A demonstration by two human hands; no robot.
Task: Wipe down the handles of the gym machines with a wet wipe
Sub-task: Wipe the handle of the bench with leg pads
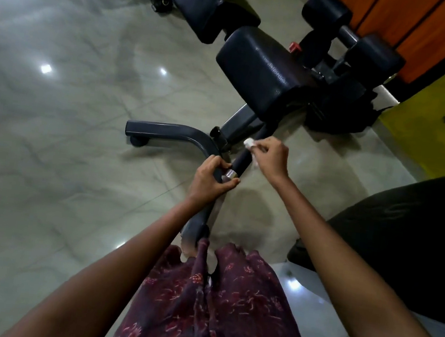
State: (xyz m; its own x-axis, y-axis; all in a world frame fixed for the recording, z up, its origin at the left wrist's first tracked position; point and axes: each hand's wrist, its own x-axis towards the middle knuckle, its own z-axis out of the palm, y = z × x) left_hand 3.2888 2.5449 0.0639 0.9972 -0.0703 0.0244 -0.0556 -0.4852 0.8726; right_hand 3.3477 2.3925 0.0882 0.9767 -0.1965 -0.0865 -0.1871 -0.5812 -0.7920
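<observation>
Handle (pixel 240 162): left hand (pixel 209 179) grips end; right hand (pixel 271 156) pinches wipe (pixel 248 143).

My left hand (pixel 211 179) covers the near end of the handle (pixel 241 162), so only part of its metal cap (pixel 230 173) shows. Most of the wipe (pixel 248 143) is bunched inside my right hand (pixel 271 157), leaving a white scrap at the fingertips. The handle's far end vanishes under the seat pad (pixel 262 73). My dress (pixel 208 305) hides the frame tube's (pixel 198 221) lower end. Both forearms run off the bottom edge. A dark mass (pixel 407 239) at right is too dim to identify.
</observation>
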